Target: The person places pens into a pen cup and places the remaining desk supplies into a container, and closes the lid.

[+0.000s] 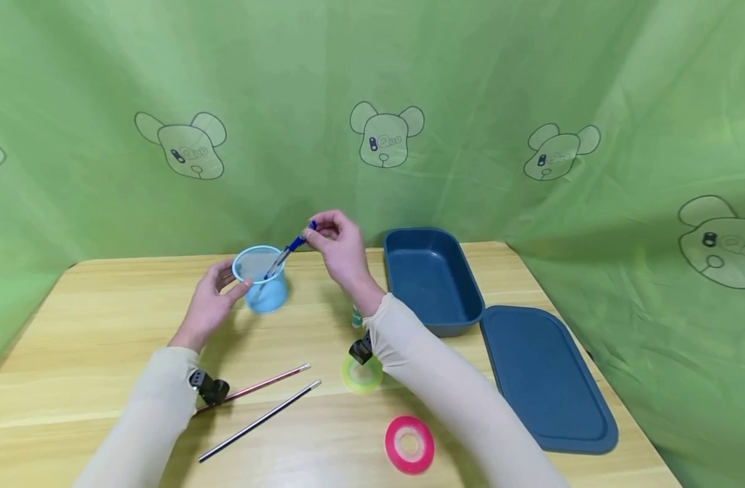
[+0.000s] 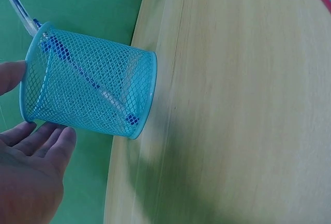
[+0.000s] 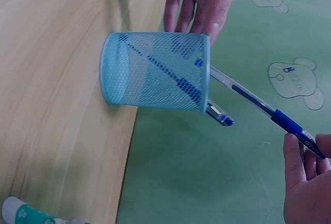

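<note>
A light blue mesh pen cup (image 1: 267, 297) stands upright near the table's back edge. My left hand (image 1: 210, 301) holds it by the rim, thumb on one side and fingers on the other. Between thumb and fingertips, my right hand (image 1: 343, 254) pinches a blue pen (image 3: 253, 99) by its blue grip end. That pen slants down to the left, its far end just within the cup's mouth. Another blue pen (image 3: 219, 114) leans inside the cup, its end poking past the rim in the right wrist view.
Two pencils, one reddish (image 1: 268, 381) and one dark striped (image 1: 259, 421), lie at front left. A yellow-green tape roll (image 1: 352, 381), a pink one (image 1: 392, 444) and a partly hidden green-white tube (image 3: 33, 214) lie nearby. The dark blue bin (image 1: 430, 285) and its lid (image 1: 549, 379) are at right.
</note>
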A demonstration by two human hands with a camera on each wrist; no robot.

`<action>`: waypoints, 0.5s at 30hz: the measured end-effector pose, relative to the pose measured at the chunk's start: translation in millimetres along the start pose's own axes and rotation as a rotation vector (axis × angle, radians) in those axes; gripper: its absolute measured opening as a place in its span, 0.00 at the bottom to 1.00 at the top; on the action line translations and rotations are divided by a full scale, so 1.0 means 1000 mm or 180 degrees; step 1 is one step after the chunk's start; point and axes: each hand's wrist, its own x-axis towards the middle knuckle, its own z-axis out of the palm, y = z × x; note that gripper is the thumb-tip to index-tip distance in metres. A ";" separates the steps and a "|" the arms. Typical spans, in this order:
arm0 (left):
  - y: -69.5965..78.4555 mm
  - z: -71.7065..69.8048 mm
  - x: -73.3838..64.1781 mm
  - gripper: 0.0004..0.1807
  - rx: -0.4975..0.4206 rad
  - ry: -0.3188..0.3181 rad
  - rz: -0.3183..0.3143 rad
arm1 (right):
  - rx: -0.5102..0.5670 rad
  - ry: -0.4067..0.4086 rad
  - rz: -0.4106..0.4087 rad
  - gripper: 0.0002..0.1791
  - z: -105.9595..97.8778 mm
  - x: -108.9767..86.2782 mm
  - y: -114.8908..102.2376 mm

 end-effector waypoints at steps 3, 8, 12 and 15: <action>-0.002 -0.001 -0.001 0.38 -0.0027 -0.0003 -0.0009 | 0.0030 0.0037 0.0078 0.11 0.003 0.001 0.006; -0.004 0.000 -0.001 0.38 -0.0106 -0.0024 0.0000 | 0.0115 0.0063 0.0196 0.11 0.006 0.002 0.014; -0.004 0.001 0.000 0.37 -0.0064 -0.0001 0.0004 | 0.0165 0.0022 0.0226 0.12 0.008 0.002 0.017; -0.003 0.002 0.001 0.37 0.0002 0.0020 0.0038 | 0.0154 0.0011 0.0262 0.12 0.009 0.003 0.020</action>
